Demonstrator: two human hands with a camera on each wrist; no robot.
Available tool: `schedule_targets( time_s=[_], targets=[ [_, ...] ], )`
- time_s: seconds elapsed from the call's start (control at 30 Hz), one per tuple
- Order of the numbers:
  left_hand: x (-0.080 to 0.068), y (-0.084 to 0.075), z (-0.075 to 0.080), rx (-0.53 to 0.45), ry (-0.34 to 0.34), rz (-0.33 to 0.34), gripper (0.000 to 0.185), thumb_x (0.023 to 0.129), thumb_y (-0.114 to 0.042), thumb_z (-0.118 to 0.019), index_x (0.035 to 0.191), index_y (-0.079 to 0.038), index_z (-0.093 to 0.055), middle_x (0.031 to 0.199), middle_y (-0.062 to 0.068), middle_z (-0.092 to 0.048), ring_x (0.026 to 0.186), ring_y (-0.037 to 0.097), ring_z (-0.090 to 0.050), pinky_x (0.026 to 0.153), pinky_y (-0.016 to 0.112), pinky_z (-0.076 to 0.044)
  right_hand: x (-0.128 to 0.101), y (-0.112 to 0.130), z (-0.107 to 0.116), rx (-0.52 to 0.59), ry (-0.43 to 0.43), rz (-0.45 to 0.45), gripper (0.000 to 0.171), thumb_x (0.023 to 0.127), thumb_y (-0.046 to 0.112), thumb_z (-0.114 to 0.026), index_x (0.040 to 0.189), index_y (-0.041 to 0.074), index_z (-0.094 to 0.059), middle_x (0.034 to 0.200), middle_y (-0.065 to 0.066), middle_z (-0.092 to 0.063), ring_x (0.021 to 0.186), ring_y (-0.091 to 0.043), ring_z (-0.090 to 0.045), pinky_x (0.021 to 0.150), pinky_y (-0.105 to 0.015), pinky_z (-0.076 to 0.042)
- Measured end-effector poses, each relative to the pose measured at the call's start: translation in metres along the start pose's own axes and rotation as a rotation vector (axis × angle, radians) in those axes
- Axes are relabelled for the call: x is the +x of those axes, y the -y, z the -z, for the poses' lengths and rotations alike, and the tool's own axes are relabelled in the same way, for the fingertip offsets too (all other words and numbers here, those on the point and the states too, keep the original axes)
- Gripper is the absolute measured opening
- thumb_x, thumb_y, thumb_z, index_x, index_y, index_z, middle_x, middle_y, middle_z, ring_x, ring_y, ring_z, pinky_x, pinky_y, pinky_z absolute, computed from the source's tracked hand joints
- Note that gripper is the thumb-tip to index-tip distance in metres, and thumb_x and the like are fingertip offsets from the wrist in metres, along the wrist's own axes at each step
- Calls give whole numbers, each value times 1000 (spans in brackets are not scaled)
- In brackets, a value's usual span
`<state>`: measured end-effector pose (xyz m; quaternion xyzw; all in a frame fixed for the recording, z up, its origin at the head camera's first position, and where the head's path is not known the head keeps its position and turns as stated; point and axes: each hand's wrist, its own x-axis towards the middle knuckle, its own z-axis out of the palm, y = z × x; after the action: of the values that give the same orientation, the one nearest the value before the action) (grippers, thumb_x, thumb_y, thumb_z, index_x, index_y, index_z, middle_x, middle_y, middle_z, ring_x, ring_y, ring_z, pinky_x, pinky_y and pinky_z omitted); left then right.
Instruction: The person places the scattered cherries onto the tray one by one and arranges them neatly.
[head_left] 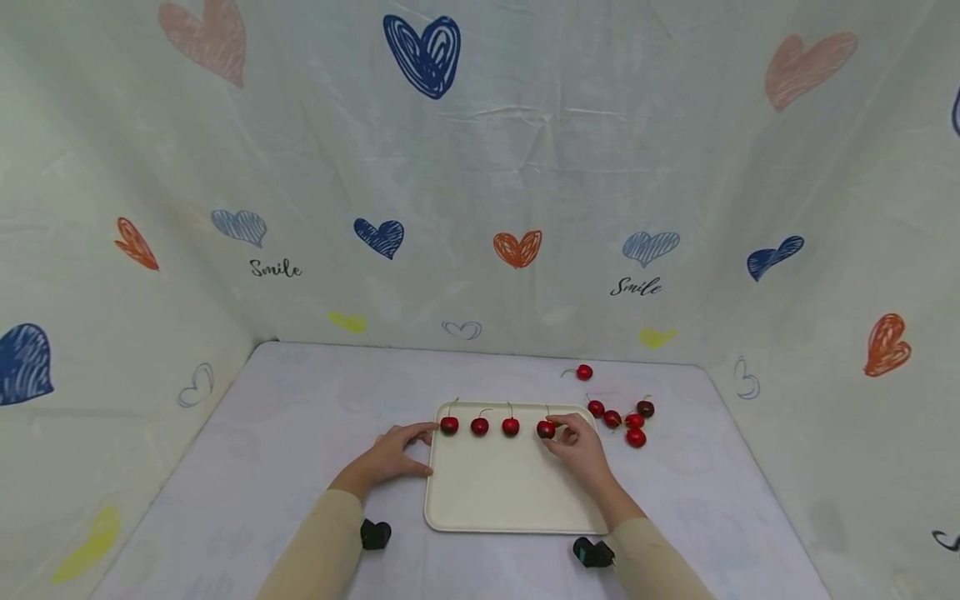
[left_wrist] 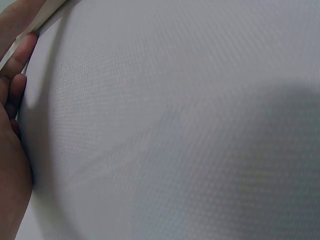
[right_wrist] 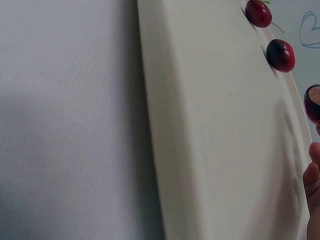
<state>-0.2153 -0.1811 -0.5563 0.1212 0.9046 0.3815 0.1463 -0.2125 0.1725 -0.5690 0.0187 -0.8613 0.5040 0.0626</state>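
Note:
A cream tray (head_left: 510, 496) lies on the white table. Along its far edge stand a row of red cherries (head_left: 480, 427). My right hand (head_left: 573, 440) pinches the rightmost cherry (head_left: 546, 429) of that row, which rests on the tray. In the right wrist view the tray (right_wrist: 215, 125) fills the middle, with cherries (right_wrist: 280, 55) near its rim and my fingertips (right_wrist: 312, 175) at the right edge. My left hand (head_left: 397, 454) rests with straight fingers against the tray's left rim near the far corner. The left wrist view shows those fingers (left_wrist: 12, 100) beside the tray's edge (left_wrist: 45, 12).
Several loose cherries (head_left: 622, 419) lie on the table right of the tray, and one more cherry (head_left: 584, 372) sits farther back. Heart-printed cloth walls (head_left: 480, 208) close in the back and both sides. White tablecloth (left_wrist: 175, 130) stretches left of the tray.

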Motion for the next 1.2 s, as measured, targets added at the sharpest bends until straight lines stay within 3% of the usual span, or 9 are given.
schedule_targets(
  time_s=[0.33, 0.6, 0.9, 1.2],
  targets=[
    [0, 0, 1, -6, 5, -23, 75, 71, -23, -88, 138, -17, -55, 102, -16, -56, 110, 20, -47, 104, 59, -25, 8, -1, -4, -61, 1, 22, 33, 77, 4, -81, 108, 8, -72, 93, -1, -59, 76, -17, -51, 62, -26, -43],
    [2, 2, 0, -2, 8, -13, 75, 71, -24, -88, 138, -19, -55, 102, -17, -56, 107, 18, -46, 100, 56, -31, 13, -3, -5, -109, 7, 35, 35, 76, 4, -82, 109, 8, -72, 97, -2, -60, 73, -15, -51, 63, -26, -41],
    [3, 2, 0, 1, -2, -17, 74, 72, -22, -88, 138, -18, -54, 101, -17, -56, 111, 18, -46, 105, 59, -23, 13, -5, -7, -135, 3, 45, 37, 75, 6, -83, 110, 9, -72, 94, 0, -60, 71, -13, -50, 63, -27, -41],
    [1, 0, 0, 5, 2, 19, 74, 72, -23, -88, 139, -20, -54, 102, -16, -56, 109, 17, -45, 100, 55, -32, 14, -3, -8, -139, 8, 8, 36, 76, 5, -82, 110, 10, -72, 94, -1, -59, 73, -14, -50, 64, -28, -41]
  ],
)
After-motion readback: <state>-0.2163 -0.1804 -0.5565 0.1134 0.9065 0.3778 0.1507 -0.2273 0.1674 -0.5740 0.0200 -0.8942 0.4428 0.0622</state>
